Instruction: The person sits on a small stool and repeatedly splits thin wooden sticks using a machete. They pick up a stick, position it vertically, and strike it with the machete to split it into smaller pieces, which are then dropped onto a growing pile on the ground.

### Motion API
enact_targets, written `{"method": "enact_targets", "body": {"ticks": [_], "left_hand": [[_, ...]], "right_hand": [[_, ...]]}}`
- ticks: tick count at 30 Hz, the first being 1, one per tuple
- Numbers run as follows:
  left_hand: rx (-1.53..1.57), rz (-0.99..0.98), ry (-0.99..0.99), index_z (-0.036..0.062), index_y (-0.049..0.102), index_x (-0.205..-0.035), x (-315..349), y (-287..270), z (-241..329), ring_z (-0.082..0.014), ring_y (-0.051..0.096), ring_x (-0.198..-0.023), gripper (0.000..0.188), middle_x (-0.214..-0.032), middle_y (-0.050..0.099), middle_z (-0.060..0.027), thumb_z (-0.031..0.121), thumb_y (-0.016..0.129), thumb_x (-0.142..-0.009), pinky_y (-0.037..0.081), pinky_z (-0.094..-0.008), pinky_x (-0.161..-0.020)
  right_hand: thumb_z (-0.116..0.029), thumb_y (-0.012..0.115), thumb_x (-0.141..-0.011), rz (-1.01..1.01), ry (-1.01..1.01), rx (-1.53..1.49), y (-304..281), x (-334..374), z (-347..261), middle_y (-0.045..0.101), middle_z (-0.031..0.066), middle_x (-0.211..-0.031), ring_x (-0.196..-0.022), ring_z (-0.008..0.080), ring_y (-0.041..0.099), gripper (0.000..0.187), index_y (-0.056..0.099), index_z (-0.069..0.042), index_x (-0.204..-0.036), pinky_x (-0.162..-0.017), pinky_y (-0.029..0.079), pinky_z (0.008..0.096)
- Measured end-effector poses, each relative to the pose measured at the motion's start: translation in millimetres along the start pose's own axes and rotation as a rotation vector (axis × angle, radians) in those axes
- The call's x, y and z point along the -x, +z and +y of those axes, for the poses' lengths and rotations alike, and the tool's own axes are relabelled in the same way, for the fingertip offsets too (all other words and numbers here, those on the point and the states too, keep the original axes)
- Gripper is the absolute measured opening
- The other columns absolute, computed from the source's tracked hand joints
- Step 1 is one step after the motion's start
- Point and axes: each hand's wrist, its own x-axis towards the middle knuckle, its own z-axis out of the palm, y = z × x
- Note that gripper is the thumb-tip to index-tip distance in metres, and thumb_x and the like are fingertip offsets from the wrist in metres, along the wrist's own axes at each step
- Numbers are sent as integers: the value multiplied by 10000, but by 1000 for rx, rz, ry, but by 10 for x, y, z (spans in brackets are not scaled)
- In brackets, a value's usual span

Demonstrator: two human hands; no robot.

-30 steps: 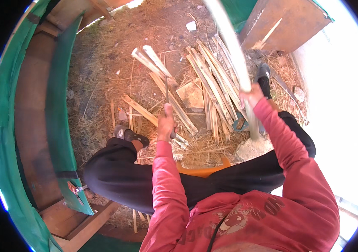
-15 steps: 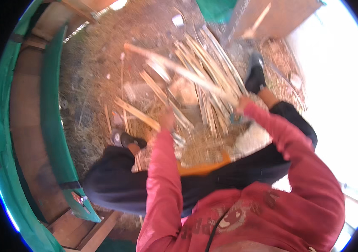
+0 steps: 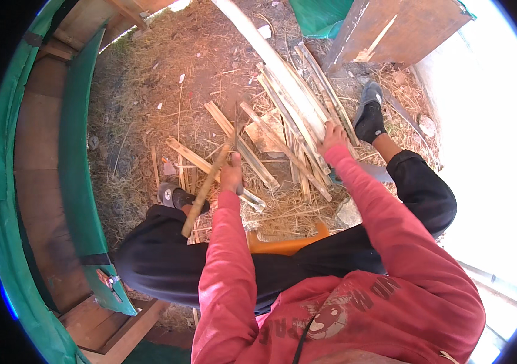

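Observation:
My left hand [image 3: 231,175] is closed around a knife, whose thin dark blade [image 3: 237,124] points away from me and is partly blurred. A rough brown stick [image 3: 205,193] slants past that hand's fingers, its near end above my left knee; whether the fingers also hold it I cannot tell. My right hand [image 3: 333,138] grips the near end of a long pale wooden strip [image 3: 270,51], which reaches to the far edge of the view. Beneath this strip lies a heap of split wooden sticks [image 3: 285,109]. A flat wooden block [image 3: 265,132] sits between my hands on the ground.
Dry straw covers the brown ground [image 3: 143,91]. A green-edged wooden panel [image 3: 79,164] stands at left, and a brown board [image 3: 401,30] at far right beside green cloth [image 3: 319,17]. An orange object [image 3: 288,244] is between my legs; a stone [image 3: 348,213] lies near my right knee.
The pale strip in my right hand has swung from pointing far left to pointing away, over the heap. The brown stick now shows beside my left hand, which has shifted slightly left.

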Motion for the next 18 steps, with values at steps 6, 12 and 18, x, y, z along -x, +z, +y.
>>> {"method": "enact_targets", "body": {"ticks": [6, 12, 18], "left_hand": [[-542, 362, 216, 30, 486, -1346, -406, -12, -562, -346, 656, -821, 632, -1010, 645, -257, 430, 632, -878, 514, -472, -788], [-722, 414, 174, 27, 591, -1214, -447, -107, -1250, -377, 634, -969, 590, -1014, 648, -240, 447, 677, -809, 493, -442, -870], [-412, 363, 180, -63, 656, -821, -324, -147, -886, -409, 662, -769, 528, -775, 665, -253, 459, 589, -862, 499, -489, -762]], "right_hand": [[-285, 607, -861, -34, -324, 201, 1129, 461, 14, 469, 170, -1362, -1281, 276, 426, 502, 496, -59, -1295, -1032, 333, 466], [-317, 579, -879, -252, -338, 288, 1229, 455, 3, 622, 101, -1188, -1243, 280, 476, 388, 583, -66, -1175, -996, 380, 476], [-315, 506, -916, -57, -185, -630, 971, 379, -29, 679, 231, -1003, -948, 392, 641, 427, 595, 62, -1095, -872, 484, 453]]}}
